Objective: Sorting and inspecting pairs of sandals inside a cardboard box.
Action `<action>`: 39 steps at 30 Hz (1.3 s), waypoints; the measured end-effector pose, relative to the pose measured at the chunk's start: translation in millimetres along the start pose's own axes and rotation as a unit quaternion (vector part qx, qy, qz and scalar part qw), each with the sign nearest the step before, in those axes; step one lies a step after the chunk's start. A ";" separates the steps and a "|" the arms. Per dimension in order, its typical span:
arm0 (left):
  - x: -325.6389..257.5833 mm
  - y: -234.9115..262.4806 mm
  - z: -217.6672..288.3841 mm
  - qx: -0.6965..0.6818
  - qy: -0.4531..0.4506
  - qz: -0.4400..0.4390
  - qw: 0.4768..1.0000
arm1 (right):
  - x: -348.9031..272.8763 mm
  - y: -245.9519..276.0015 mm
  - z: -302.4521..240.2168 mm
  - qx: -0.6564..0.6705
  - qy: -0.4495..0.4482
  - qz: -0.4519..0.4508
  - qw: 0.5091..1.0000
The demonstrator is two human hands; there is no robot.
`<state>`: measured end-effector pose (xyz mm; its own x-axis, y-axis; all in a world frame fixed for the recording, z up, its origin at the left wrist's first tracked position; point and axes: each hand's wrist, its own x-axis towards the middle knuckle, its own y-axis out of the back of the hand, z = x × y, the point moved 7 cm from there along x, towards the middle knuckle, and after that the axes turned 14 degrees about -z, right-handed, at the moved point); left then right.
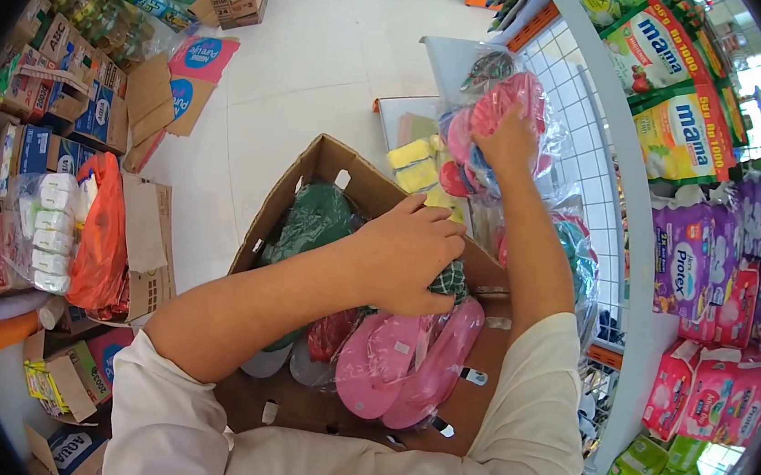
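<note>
head view: left hand clutching green sandal

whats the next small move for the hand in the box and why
Probably lift the left hand out of the cardboard box with the dark green checked piece its fingers close around. The right hand is already up on the bagged pink sandals hanging at the white wire rack, and more pink sandals lie in the box.

We see the cardboard box in front of us, flip-flops lying in it under our left hand. Beyond it, our right hand rests on bagged sandals, probably hanging against the wire rack.
</note>
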<state>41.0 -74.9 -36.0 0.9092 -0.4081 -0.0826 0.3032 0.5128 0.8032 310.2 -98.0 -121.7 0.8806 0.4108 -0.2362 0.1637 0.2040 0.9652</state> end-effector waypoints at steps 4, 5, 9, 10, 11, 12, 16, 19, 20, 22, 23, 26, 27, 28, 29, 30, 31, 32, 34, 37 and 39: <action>-0.9 2.8 -0.9 0.006 0.002 0.001 1.000 | 3.7 -2.7 5.1 0.008 -0.002 0.005 1.000; -1.0 2.0 -0.3 0.001 -0.002 0.000 1.000 | 10.1 -14.3 10.3 -0.045 -0.014 0.004 0.999; -2.8 -2.8 0.3 0.007 -0.001 0.000 1.000 | -6.0 -12.9 2.5 -0.005 -0.057 -0.045 0.997; -1.0 -3.2 1.5 0.006 -0.002 -0.006 1.000 | -1.8 -13.3 5.6 -0.005 -0.059 -0.042 0.997; 1.3 -2.2 0.9 0.007 -0.005 -0.005 1.000 | 2.6 -10.2 8.5 0.009 -0.048 -0.018 0.999; 0.7 -3.1 -1.2 0.005 -0.003 -0.004 1.000 | -1.9 -4.2 4.1 0.023 -0.035 0.002 0.999; -0.5 1.0 -4.9 0.001 -0.006 0.011 1.000 | -20.4 28.4 -6.7 -0.045 -0.002 0.005 0.999; 2.1 5.7 -1.7 -0.012 -0.001 -0.001 1.000 | -42.9 48.0 -14.8 -0.019 0.053 0.045 0.997; 1.7 4.4 -2.8 -0.017 0.001 -0.001 1.000 | -54.4 52.6 -17.4 -0.021 0.055 0.042 0.997; -0.7 6.2 -3.3 -0.006 -0.010 0.023 1.000 | -92.8 75.0 -31.0 0.016 0.115 0.096 0.989; 0.2 7.5 -3.3 -0.007 -0.011 0.023 1.000 | -109.2 80.9 -30.3 0.015 0.114 0.095 0.989; 5.8 12.7 -7.5 -0.036 -0.002 -0.018 0.999 | -167.7 109.3 -26.7 0.095 0.185 0.160 0.965; 4.0 14.7 -11.3 -0.062 -0.007 0.002 0.998 | -189.3 116.0 -27.4 0.115 0.213 0.188 0.952; 4.0 17.0 -12.8 -0.085 -0.018 0.021 0.996 | -212.1 124.0 -24.6 0.133 0.236 0.219 0.937; 4.6 12.3 -16.8 -0.079 -0.021 0.019 0.997 | -231.0 127.3 -21.0 0.135 0.232 0.225 0.937; 2.7 10.8 -25.6 -0.146 -0.033 0.066 0.987 | -250.5 129.3 -19.3 0.148 0.250 0.230 0.929; -0.2 15.9 -26.1 -0.213 -0.047 0.109 0.970 | -269.4 131.3 -14.8 0.160 0.263 0.234 0.922; -7.5 21.3 -25.6 -0.271 -0.059 0.166 0.946 | -285.6 131.9 -12.4 0.169 0.268 0.231 0.920; -11.3 22.5 -24.0 -0.345 -0.099 0.186 0.915 | -314.0 137.0 -12.5 0.146 0.277 0.239 0.919; -29.3 42.0 -19.2 -0.431 -0.039 0.200 0.879 | -347.6 127.7 -4.1 0.137 0.264 0.227 0.927; -32.0 46.7 -19.6 -0.607 0.001 0.238 0.758 | -361.2 116.1 1.3 0.133 0.267 0.247 0.922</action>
<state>31.6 -23.1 -7.5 0.9982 0.0424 0.0432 -0.0220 0.9192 -0.3931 11.6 -223.9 75.9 0.5445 0.7885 0.2860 -0.0335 -0.3203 0.9467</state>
